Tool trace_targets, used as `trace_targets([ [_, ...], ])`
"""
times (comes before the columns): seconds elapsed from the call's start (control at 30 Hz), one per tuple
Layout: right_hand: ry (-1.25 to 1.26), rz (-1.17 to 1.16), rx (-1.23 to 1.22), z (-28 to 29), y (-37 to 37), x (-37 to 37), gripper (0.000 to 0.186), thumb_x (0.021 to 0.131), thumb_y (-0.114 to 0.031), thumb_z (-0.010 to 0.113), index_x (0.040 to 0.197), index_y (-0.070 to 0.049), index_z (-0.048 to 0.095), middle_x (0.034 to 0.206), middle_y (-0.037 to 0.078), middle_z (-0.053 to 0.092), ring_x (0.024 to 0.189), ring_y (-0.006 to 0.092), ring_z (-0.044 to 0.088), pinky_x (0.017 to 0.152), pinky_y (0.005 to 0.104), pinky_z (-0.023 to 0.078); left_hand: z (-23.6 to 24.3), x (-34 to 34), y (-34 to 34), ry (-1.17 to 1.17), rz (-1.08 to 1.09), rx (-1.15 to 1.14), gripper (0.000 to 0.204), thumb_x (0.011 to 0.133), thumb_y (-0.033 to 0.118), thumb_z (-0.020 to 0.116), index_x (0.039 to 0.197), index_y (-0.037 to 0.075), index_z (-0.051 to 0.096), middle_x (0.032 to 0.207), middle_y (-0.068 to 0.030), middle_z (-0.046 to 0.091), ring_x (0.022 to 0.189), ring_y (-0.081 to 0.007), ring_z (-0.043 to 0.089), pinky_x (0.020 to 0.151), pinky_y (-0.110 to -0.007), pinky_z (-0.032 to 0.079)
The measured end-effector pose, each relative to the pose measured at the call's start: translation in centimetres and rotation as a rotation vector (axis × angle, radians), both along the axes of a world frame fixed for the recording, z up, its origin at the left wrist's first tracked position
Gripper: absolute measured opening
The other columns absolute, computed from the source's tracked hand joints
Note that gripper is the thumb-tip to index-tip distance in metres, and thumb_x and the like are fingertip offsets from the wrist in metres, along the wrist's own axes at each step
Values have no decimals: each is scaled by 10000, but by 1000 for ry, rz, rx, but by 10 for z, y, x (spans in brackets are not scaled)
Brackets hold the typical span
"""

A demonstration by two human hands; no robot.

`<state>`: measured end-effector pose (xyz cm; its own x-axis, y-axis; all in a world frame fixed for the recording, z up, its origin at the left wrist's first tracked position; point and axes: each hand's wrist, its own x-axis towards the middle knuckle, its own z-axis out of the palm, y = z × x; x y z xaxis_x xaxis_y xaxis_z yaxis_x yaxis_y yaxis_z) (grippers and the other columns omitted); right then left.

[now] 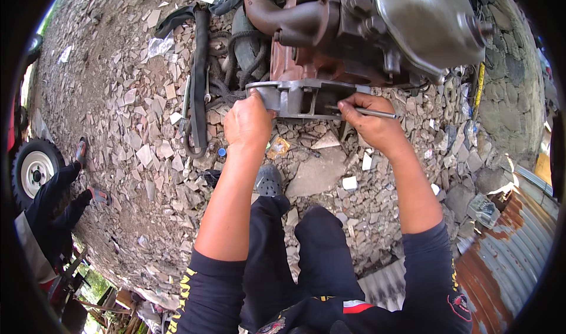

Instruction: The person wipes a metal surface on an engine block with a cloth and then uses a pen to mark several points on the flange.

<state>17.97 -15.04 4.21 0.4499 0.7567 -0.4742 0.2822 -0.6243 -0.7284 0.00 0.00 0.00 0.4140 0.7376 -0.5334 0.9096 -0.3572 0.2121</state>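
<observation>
A grey cast metal housing with open compartments sits at the lower face of a rust-red and dark metal engine. My left hand is closed on the housing's left end, fingertips near its rim. My right hand grips a slim steel rod tool, held sideways with one end at the housing's right compartment; its exact contact is hidden. Above are a curved dark pipe and a large grey cover.
Black hoses and a wrench lie left of the engine on broken rubble. At far left are a person's legs and a white-rimmed wheel. Rusty corrugated sheeting is at lower right; a yellow tool lies farther right.
</observation>
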Motion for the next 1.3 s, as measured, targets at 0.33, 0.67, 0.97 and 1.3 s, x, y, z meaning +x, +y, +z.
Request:
trace_targets([
  [0.33,-55,-177,-133,6,23,0,233,932,-245,616,905,-17,658,701,74,669,626,146,611,640,309,485,5,24,23,111,-15,-127,312,963,257,553,1026,-20,682,917,-210,710,916,-396,682,824,-457,534],
  [0.67,-49,-73,-164,51,42,-21,232,895,-228,628,1014,-37,686,921,185,703,885,360,683,778,392,521,8,23,25,97,81,-185,507,1054,237,279,943,-12,707,880,-192,723,894,-328,703,854,-431,511],
  [0.97,-251,511,58,20,58,-16,298,852,-187,619,1087,-6,644,929,236,665,905,413,639,792,400,506,-22,12,9,5,171,-66,616,1041,328,252,911,-63,710,966,-213,711,936,-384,661,939,-397,446],
  [1.3,-50,278,-76,20,62,-16,224,883,-181,636,1031,-20,687,926,161,706,852,299,683,790,347,500,-10,7,8,-51,7,23,337,1008,152,385,1137,-32,637,908,-179,722,840,-313,707,844,-402,482],
])
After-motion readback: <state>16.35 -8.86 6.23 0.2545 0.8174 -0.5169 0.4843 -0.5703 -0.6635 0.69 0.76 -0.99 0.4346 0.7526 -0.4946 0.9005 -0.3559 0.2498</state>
